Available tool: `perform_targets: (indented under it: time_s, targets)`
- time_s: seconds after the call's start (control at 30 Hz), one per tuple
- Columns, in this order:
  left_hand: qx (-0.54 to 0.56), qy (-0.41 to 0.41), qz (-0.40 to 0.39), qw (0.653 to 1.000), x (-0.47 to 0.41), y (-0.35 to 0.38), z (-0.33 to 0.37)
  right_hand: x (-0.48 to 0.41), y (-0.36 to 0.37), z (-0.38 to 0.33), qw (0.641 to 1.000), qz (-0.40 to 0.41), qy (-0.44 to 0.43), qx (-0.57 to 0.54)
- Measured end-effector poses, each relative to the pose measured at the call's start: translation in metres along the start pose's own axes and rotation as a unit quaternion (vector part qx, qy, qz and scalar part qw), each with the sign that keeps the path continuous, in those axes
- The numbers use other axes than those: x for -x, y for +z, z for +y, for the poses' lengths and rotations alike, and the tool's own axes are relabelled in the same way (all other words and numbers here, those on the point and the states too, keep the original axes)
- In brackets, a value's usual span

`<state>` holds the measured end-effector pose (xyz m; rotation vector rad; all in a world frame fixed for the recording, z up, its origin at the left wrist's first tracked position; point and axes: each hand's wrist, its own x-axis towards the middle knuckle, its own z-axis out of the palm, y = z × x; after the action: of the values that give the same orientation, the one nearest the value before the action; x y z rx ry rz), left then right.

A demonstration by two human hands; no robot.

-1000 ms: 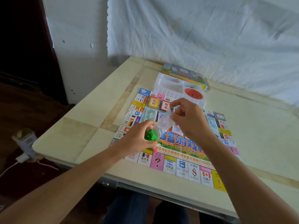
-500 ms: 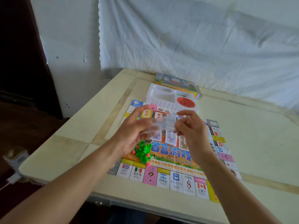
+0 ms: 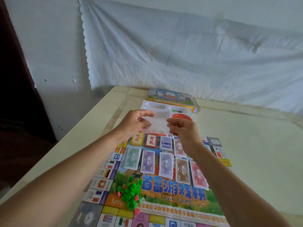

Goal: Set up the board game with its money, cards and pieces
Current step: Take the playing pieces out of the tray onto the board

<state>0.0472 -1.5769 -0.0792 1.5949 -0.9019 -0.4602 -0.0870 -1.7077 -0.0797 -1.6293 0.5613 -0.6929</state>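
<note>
The game board (image 3: 165,195) lies flat on the table. Several stacks of paper money (image 3: 164,164) and card decks (image 3: 151,140) sit in rows on its middle. A heap of green and red house pieces (image 3: 131,193) rests on the board's left part. Above the board's far edge my left hand (image 3: 135,122) and my right hand (image 3: 182,126) each pinch one side of a clear empty plastic bag (image 3: 158,123), stretched between them.
A white plastic tray (image 3: 147,104) with a red dish (image 3: 181,116) stands past the board, the game box (image 3: 170,96) behind it. A white cloth hangs on the wall. The table's left edge (image 3: 65,140) runs close to the board.
The green and red pieces left the bag and now lie heaped on the board. Both hands rose toward the tray with the bag held flat between them.
</note>
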Motion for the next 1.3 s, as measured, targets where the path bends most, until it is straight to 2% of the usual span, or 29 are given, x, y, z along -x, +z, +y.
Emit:
perform_targets:
  time_s: [0.1, 0.23, 0.3, 0.37, 0.43, 0.53, 0.67, 0.73, 0.8, 0.9, 1.03, 1.2, 1.3]
  targets:
    - [-0.012, -0.004, 0.047, 0.999, -0.043, 0.001, -0.007, -0.042, 0.008, 0.008, 1.0, 0.026, 0.011, 0.009]
    - [0.092, -0.116, -0.004, 0.989, -0.081, 0.001, -0.022, -0.088, 0.013, 0.025, 0.996, 0.068, 0.054, 0.017]
    - [0.084, -0.122, 0.0, 0.989, -0.099, -0.001, -0.032, -0.107, 0.015, 0.033, 0.994, 0.078, 0.063, 0.046]
    - [-0.004, -0.096, 0.037, 0.995, -0.119, 0.001, -0.043, -0.124, 0.017, 0.039, 0.989, 0.084, 0.045, 0.112]
    - [-0.149, -0.055, 0.067, 0.985, -0.135, 0.005, -0.051, -0.138, 0.022, 0.043, 0.975, 0.075, 0.009, 0.209]
    - [-0.354, -0.012, 0.057, 0.933, -0.151, 0.016, -0.065, -0.159, 0.033, 0.05, 0.931, 0.028, -0.015, 0.364]
    - [-0.472, -0.016, 0.021, 0.881, -0.148, 0.023, -0.077, -0.169, 0.045, 0.062, 0.864, -0.035, 0.009, 0.502]
    - [-0.525, 0.004, 0.015, 0.851, -0.145, 0.02, -0.078, -0.169, 0.047, 0.066, 0.85, -0.043, 0.019, 0.525]
    - [-0.548, 0.018, 0.01, 0.837, -0.14, 0.017, -0.074, -0.168, 0.047, 0.068, 0.84, -0.037, 0.026, 0.541]
    - [-0.503, 0.007, 0.014, 0.864, -0.131, 0.009, -0.065, -0.158, 0.042, 0.057, 0.833, -0.016, 0.01, 0.552]
    - [-0.381, 0.028, 0.016, 0.924, -0.095, -0.004, -0.041, -0.119, 0.035, 0.021, 0.888, 0.028, -0.044, 0.458]
    - [-0.275, 0.036, 0.021, 0.961, 0.009, -0.009, -0.017, -0.003, 0.034, 0.007, 0.906, -0.038, -0.099, 0.41]
    - [-0.238, 0.004, -0.001, 0.971, 0.072, -0.013, -0.023, 0.071, 0.03, 0.01, 0.912, -0.094, -0.103, 0.385]
